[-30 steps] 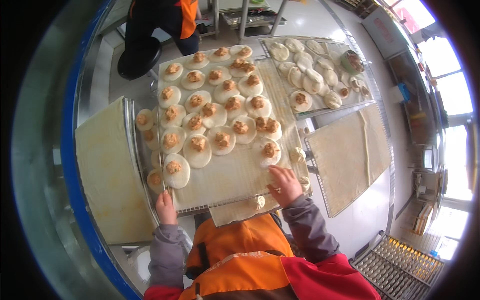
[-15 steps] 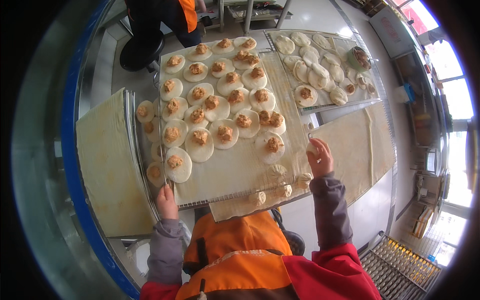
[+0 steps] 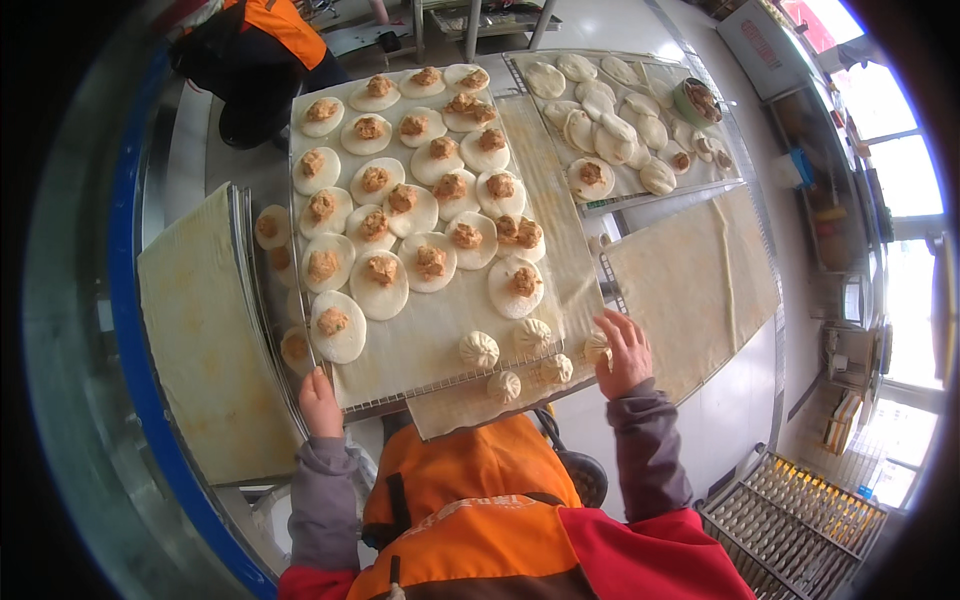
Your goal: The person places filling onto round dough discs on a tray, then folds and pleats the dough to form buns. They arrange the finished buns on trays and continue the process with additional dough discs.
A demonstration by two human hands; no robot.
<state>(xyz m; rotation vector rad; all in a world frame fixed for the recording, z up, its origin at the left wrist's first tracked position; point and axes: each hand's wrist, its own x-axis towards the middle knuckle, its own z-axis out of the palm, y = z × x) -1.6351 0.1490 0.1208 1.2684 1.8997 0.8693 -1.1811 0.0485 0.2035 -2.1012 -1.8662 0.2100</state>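
Note:
At the near left corner of the wire tray point(image 3: 415, 388), my left hand point(image 3: 321, 405) is closed on its edge. The cloth-lined tray bears rows of flat dough rounds topped with orange-brown filling, such as a near-left round point(image 3: 352, 345). My right hand point(image 3: 627, 356) is at the near right, its fingers curled over a small pleated bun point(image 3: 597, 347) that they partly hide. Left of it stand more pleated buns: one point(image 3: 557, 369) and another point(image 3: 504, 386) on the front cloth strip, and a pair point(image 3: 533, 335) with its neighbour point(image 3: 479, 349) farther in.
A far-right tray holds plain dough wrappers point(image 3: 610, 135) and a green bowl of filling point(image 3: 697, 102). To the right lies a cloth-covered tray point(image 3: 690, 285); at left, a stack of cloth-lined trays point(image 3: 195, 340). Another person point(image 3: 285, 35) is at the far left, by a black stool point(image 3: 250, 120).
My right hand no longer holds the bun up and has come nearer, onto a bun in the front row. Another pleated bun now stands on the tray. The left hand stays on the edge.

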